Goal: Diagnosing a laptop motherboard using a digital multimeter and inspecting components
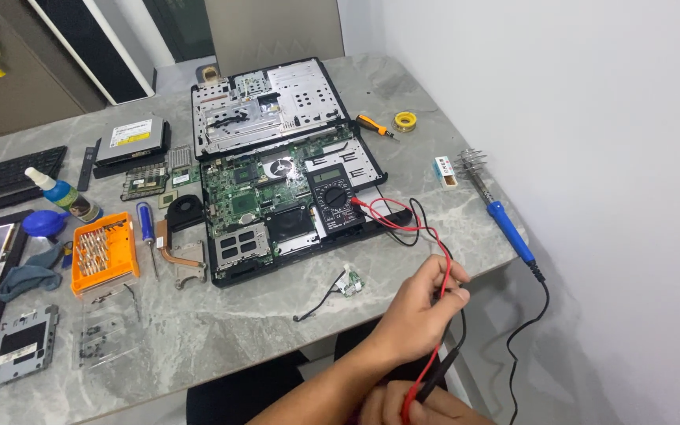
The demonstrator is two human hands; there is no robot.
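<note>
Gripping a red lead [444, 283] and a black lead [456, 315] together, the person's left hand [419, 303] sits at the near right edge of the grey marble-look table [277, 315], its fingers curled closed around both wires. The right hand [415, 405] is lower down, at the near edge of view, its fingers closed on the red and black probes [426, 382], though part of that hand is cut off. Both wires loop back across the table to a black multimeter [335, 201], which rests on the right part of an opened laptop base [277, 197] with its green circuit board [242, 193] bare. The removed metal-lined cover [265, 102] lies just beyond it.

Near the left hand, on the table, lies a small green board with a thin black cable [345, 283]. To the right a blue-handled soldering iron [505, 216] rests near the table's edge, its cord hanging down. Farther off are a small orange-handled screwdriver [373, 125] and a yellow reel [405, 121]. To the left of the laptop sit a fan with copper heat pipe [179, 228], a blue screwdriver [145, 224], an orange bit case [104, 252], a spray bottle [60, 193] and an optical drive [131, 138].
</note>
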